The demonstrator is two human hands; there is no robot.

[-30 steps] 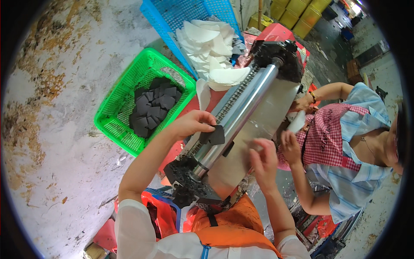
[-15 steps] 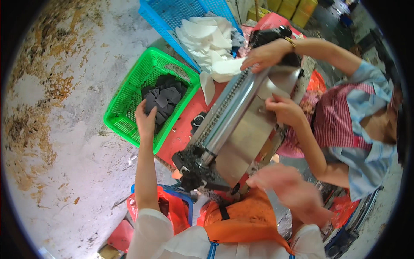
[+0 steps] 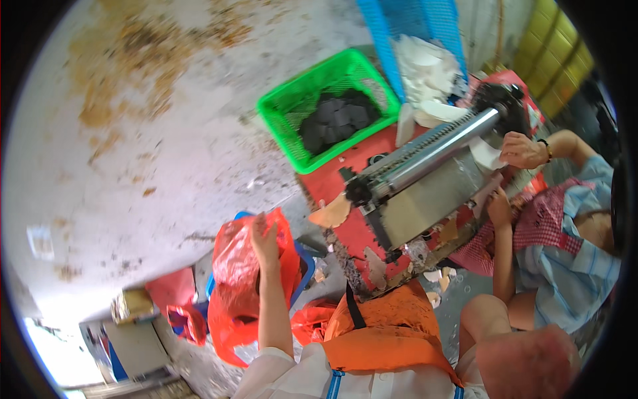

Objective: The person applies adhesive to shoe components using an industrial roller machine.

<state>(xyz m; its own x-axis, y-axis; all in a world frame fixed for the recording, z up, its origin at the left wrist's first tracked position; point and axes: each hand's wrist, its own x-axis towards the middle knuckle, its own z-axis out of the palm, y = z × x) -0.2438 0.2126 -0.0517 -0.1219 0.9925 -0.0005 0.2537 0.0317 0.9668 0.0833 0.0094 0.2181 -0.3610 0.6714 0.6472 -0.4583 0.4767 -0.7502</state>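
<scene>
My left hand (image 3: pixel 266 243) is at the red plastic bag (image 3: pixel 232 292) on the left, its fingers apart. Whether it touches the film, I cannot tell. The bag sits in a blue basket (image 3: pixel 306 269). Low on the right, my right hand (image 3: pixel 528 362) is smeared by motion, so its fingers do not show. Ahead of me a machine with a long metal roller (image 3: pixel 438 149) stands on a red-topped bench (image 3: pixel 339 243). Across from me, a co-worker's two hands (image 3: pixel 522 151) are at the machine's far right end, one at a white curved piece (image 3: pixel 487 155).
A green basket (image 3: pixel 286 149) of dark grey flat pieces (image 3: pixel 339 116) stands at the bench's far left. Behind the machine a tilted blue basket (image 3: pixel 375 40) holds white curved pieces (image 3: pixel 425 66). A tan scrap (image 3: pixel 331 211) lies at the bench's left edge. An orange apron (image 3: pixel 382 326) covers my lap.
My left hand has left the dark pieces in the green basket and come back to the red bag. My right hand has moved down and right. The view has swung left.
</scene>
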